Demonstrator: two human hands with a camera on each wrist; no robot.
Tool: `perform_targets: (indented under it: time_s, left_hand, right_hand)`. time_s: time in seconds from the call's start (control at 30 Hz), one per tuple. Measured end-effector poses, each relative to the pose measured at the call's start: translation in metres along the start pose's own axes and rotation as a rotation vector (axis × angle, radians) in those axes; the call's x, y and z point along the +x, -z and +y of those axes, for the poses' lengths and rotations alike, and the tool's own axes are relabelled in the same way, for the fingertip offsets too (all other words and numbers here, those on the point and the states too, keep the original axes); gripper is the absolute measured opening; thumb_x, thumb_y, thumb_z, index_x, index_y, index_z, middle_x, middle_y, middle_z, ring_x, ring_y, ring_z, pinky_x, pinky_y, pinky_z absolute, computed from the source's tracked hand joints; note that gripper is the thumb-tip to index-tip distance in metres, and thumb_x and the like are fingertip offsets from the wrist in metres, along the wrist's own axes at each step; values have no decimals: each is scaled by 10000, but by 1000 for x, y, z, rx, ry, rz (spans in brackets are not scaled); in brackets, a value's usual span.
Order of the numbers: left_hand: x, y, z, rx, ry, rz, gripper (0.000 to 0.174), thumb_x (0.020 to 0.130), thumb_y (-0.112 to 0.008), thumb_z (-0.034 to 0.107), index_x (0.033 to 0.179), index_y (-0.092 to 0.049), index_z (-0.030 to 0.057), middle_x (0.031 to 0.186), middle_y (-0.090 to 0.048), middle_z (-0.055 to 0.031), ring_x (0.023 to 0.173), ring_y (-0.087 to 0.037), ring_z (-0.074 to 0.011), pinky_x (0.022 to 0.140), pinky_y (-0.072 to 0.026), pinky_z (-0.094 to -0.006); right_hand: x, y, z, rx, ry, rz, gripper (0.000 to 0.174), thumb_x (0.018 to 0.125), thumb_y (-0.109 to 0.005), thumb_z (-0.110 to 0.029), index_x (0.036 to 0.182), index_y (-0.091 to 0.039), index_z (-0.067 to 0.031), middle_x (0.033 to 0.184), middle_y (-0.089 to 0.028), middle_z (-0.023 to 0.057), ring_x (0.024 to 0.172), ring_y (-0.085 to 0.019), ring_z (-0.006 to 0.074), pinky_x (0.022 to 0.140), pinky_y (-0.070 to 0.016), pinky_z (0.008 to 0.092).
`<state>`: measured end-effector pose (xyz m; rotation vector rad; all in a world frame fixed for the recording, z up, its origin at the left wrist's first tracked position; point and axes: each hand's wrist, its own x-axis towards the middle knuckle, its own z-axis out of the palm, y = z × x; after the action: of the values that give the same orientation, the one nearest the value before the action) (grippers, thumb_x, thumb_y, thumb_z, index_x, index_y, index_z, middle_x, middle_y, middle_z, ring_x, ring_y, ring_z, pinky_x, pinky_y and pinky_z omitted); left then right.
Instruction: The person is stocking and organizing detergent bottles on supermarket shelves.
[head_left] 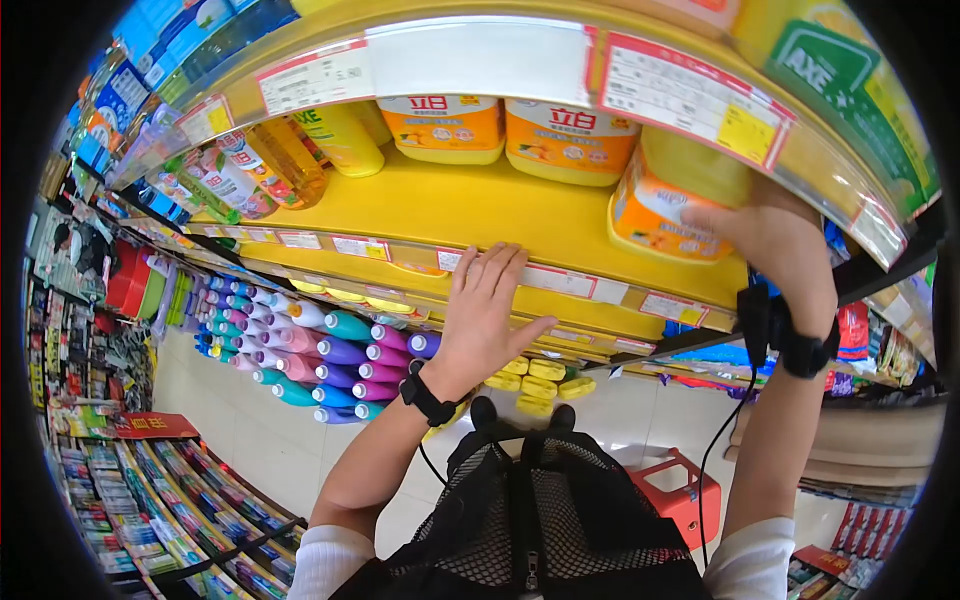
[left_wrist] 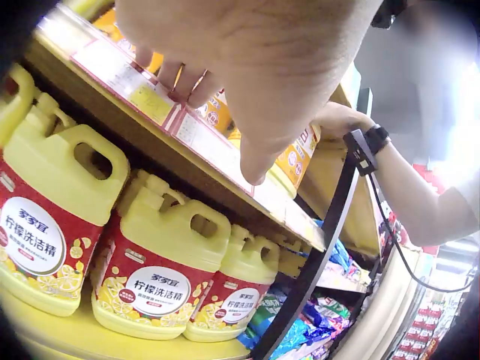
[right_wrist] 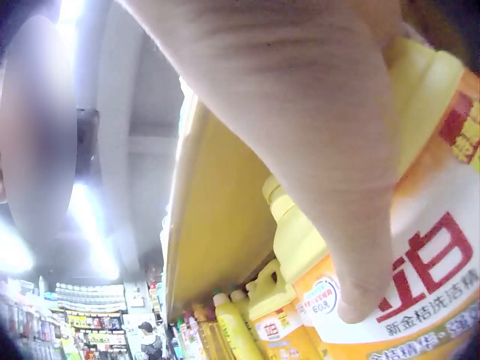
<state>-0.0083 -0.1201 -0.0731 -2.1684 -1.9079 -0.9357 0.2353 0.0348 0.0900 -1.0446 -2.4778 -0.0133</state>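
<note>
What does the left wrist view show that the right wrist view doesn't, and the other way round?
Only the left wrist view: the left hand over the price tags, red-labelled jugs on the shelf below, bagged goods beside them, and the right wrist's black band.

Only the right wrist view: the thumb pressed on the label, and slim yellow bottles farther along.

Both: the right hand at an orange-labelled jug.
</note>
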Motion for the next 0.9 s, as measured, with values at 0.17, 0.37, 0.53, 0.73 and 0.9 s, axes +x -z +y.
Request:
perform_targets:
  time_s: [0.17, 0.37, 0.53, 0.73, 0.9]
  left_hand:
    - [2, 13, -13, -199, 134, 98, 934, 748, -821, 301, 1424, -297, -75, 1438, -369, -267, 1335, -364, -425, 1123, -302, -481]
    - [9, 40, -57, -201, 273, 230, 1018, 732, -854, 242, 1472, -222, -55, 1479, -336, -255, 1375, -352, -372, 1133, -311, -435]
    - [13, 54, -104, -272, 324, 290, 911, 772, -816, 172, 1443, -259, -89, 1449, -378, -282, 1362, -376, -372, 1132, -311, -425]
    - [10, 45, -149, -405, 466, 295, 753, 832, -749, 93, 1420, -312, -83, 1286, -556, -274, 1197, -563, -337, 1028, -434, -371]
    - [13, 48, -144, -314, 480, 242, 675, 849, -732, 89, 1380, -353, -83, 1188, -609, -257, 1091, -618, -320, 931, -489, -375]
  right_hand:
    - [12, -18, -45, -103, 173, 135, 530, 668, -828, -311, 1041, -650, 19, 943, -665, 220, 882, -639, 370, 793, -503, 414]
    - [42, -59, -115, 3, 148, 18, 331, 706, -806, -289, 845, -644, -37, 787, -672, 143, 765, -681, 300, 636, -535, 388]
    - [78, -96, -159, 144, 285, 52, 367, 806, -730, -290, 1018, -623, -10, 846, -673, 172, 813, -672, 341, 708, -536, 439]
    - [121, -147, -193, 114, 328, 507, 279, 785, -665, -140, 1026, -633, -3, 848, -664, 166, 865, -665, 349, 720, -532, 435]
    - [105, -139, -194, 96, 309, 440, 328, 778, -610, -138, 1082, -644, -20, 1022, -649, 146, 1010, -608, 316, 857, -474, 433]
